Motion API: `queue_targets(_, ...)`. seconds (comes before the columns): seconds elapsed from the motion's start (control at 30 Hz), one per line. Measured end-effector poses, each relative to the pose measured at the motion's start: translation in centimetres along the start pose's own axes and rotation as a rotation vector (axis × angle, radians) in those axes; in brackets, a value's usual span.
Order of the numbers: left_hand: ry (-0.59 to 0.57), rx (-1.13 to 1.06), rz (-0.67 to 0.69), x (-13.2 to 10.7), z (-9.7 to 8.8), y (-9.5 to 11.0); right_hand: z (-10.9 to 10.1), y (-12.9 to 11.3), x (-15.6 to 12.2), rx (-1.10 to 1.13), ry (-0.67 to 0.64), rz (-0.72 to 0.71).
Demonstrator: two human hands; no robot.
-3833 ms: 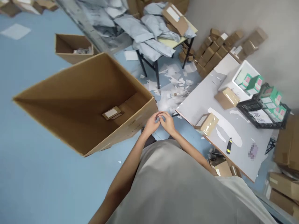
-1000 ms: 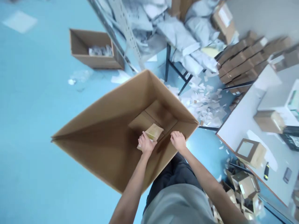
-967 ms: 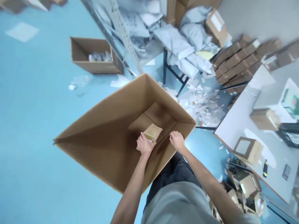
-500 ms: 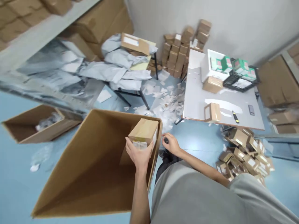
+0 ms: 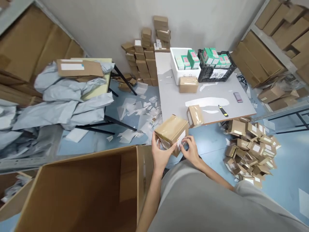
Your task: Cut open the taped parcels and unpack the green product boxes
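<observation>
A small taped cardboard box [image 5: 171, 129] with a white label on its side is held up in front of my chest. My left hand [image 5: 161, 154] grips it from below on the left. My right hand [image 5: 191, 149] has its fingers closed on the label side at the lower right. Below and left of the hands stands a large open cardboard carton [image 5: 79, 190] on the blue floor.
A white table [image 5: 210, 96] ahead carries two small boxes, a knife, a phone, a white tub and a black crate [image 5: 216, 66] of green packs. A heap of small boxes [image 5: 251, 145] lies on the floor at right. Grey mailer bags cover a table [image 5: 72, 93] at left.
My left hand lifted the small box out of the big carton. My right hand joined it on the box. My view swung up toward the white table.
</observation>
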State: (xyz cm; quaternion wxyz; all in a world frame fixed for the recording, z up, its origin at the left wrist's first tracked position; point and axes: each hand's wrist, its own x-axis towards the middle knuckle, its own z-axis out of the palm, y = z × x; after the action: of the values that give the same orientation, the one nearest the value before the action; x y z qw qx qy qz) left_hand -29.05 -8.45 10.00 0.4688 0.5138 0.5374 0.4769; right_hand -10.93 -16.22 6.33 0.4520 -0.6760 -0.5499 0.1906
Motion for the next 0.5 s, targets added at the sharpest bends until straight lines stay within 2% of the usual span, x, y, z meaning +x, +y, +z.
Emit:
queue_targets(0.1,-0.013,-0.159,-0.075,3.8,7.6,0.5,-4.5,3.7,4.4,-0.118,0.032,-0.054)
queue_targets(0.2,-0.089,-0.258,-0.162,7.3,16.1,1.0,-9.4,7.9,9.3,-0.204,0.088,-0.066)
queue_targets(0.33,-0.172,-0.231,-0.211,9.5,26.6,1.4,-15.3,14.2,14.9,-0.199,0.132,0.019)
queue_targets(0.4,-0.194,-0.195,-0.243,10.0,30.3,1.1,-17.6,17.6,17.1,-0.121,0.111,0.119)
queue_targets(0.43,-0.21,-0.178,-0.267,10.4,31.5,0.6,-18.5,19.4,18.1,-0.054,0.099,0.188)
queue_targets(0.5,-0.243,-0.137,-0.314,11.4,32.8,-0.9,-19.6,23.0,19.8,0.13,0.079,0.355)
